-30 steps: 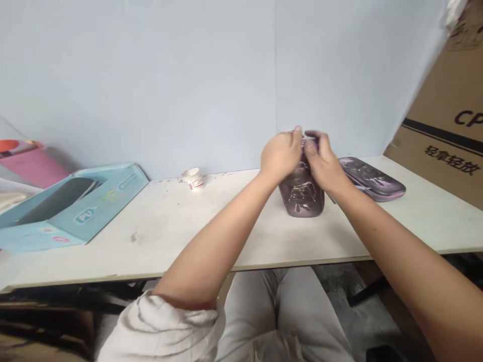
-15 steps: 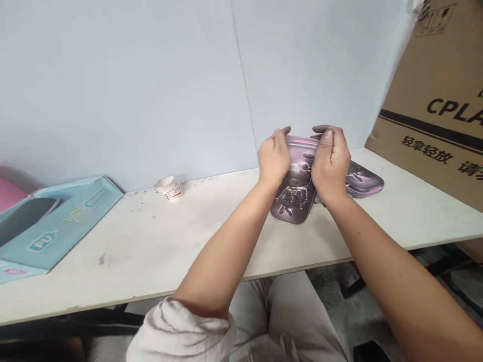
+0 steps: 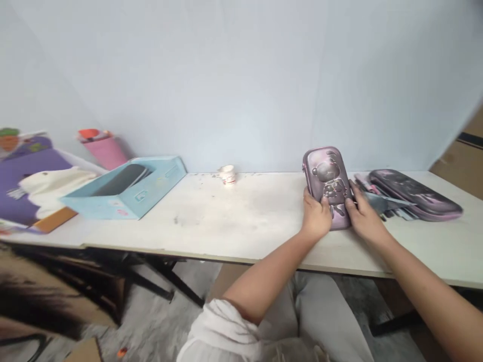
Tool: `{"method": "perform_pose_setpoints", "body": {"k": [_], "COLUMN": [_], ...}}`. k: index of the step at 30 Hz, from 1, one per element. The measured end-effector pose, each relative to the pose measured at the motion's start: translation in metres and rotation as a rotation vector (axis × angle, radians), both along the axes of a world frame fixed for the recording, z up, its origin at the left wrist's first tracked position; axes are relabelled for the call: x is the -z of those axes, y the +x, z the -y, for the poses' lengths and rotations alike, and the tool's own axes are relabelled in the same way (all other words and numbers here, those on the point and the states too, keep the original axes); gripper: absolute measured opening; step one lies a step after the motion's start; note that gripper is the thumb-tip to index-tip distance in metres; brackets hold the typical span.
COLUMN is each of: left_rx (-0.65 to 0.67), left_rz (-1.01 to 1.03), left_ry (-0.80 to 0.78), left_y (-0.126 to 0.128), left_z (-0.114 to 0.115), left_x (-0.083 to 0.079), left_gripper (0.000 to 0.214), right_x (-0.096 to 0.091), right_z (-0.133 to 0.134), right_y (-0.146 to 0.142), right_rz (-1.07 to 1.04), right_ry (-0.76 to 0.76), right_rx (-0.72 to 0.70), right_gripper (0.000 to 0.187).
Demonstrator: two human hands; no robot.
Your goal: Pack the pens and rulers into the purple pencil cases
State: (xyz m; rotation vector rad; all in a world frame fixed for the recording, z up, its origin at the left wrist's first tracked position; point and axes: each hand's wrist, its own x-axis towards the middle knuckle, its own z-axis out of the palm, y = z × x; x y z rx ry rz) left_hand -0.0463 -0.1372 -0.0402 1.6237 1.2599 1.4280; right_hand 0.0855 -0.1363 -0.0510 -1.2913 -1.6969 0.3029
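A dark pink and grey pencil case [image 3: 327, 173] with an embossed cartoon figure stands upright between my two hands, its decorated face toward me. My left hand [image 3: 317, 216] is closed around its lower left edge, thumb on the front. On the lower right edge, my right hand [image 3: 364, 213] grips it the same way. Just right of that hand, a second similar case [image 3: 417, 196] lies flat on the table. Pens and other small items [image 3: 388, 203] lie beside it, partly hidden by my right hand and blurred.
A light blue box [image 3: 132, 203] with a dark object inside sits left on the white table [image 3: 241, 226]. Behind it is a pink pouch [image 3: 105, 151]; farther left are purple and white items [image 3: 41, 186]. A paper cup [image 3: 227, 174] stands near the wall, a cardboard box [image 3: 460, 161] at far right.
My view has swung left, bringing more of the table's left side into sight. My hands have moved from the case's upper end to its lower edges, and the case now stands more upright.
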Motion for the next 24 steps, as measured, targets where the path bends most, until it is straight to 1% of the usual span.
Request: {"method": "perform_pose_setpoints", "body": {"k": [2,4,6,7,8,11,13,14,16,18,20,22,24], "left_rx": [-0.039,-0.071,-0.118,-0.165,-0.208,-0.374,-0.477,-0.510,-0.531,-0.510,-0.480,-0.484,-0.495], "left_rz": [0.048,0.063,0.046,0.030,0.008,-0.088,-0.204,-0.270,-0.403,-0.525,-0.638,-0.730,-0.801], "left_ry": [-0.009,0.048,0.120,0.143,0.137,0.071,0.003,-0.041,-0.119,-0.185,-0.204,-0.176,-0.132], "left_y": [-0.027,-0.063,-0.109,-0.133,-0.158,-0.231,-0.275,-0.295,-0.330,-0.357,-0.375,-0.385,-0.391], "left_z": [0.002,0.006,0.014,0.020,0.026,0.044,0.054,0.058,0.064,0.068,0.067,0.059,0.045], "left_x": [-0.003,-0.009,-0.013,-0.013,-0.012,-0.009,-0.009,-0.010,-0.014,-0.018,-0.020,-0.021,-0.022], "left_gripper": [0.056,0.053,0.052,0.053,0.053,0.054,0.052,0.051,0.050,0.048,0.047,0.046,0.046], "right_x": [-0.012,-0.026,-0.036,-0.038,-0.039,-0.037,-0.035,-0.035,-0.034,-0.034,-0.035,-0.036,-0.037], "right_z": [0.001,0.002,0.004,0.005,0.007,0.011,0.013,0.015,0.017,0.018,0.016,0.010,0.000], "right_y": [-0.023,-0.056,-0.099,-0.122,-0.146,-0.215,-0.255,-0.271,-0.299,-0.319,-0.333,-0.343,-0.352], "right_rz": [0.025,0.031,0.028,0.031,0.039,0.084,0.147,0.194,0.311,0.437,0.535,0.584,0.601], "right_ry": [-0.006,-0.006,-0.019,-0.032,-0.050,-0.123,-0.220,-0.277,-0.374,-0.409,-0.391,-0.358,-0.345], "right_rx": [-0.053,-0.119,-0.203,-0.257,-0.317,-0.483,-0.541,-0.559,-0.592,-0.614,-0.616,-0.604,-0.580], "right_gripper": [0.060,0.060,0.061,0.061,0.061,0.062,0.063,0.063,0.063,0.062,0.061,0.059,0.056]}}
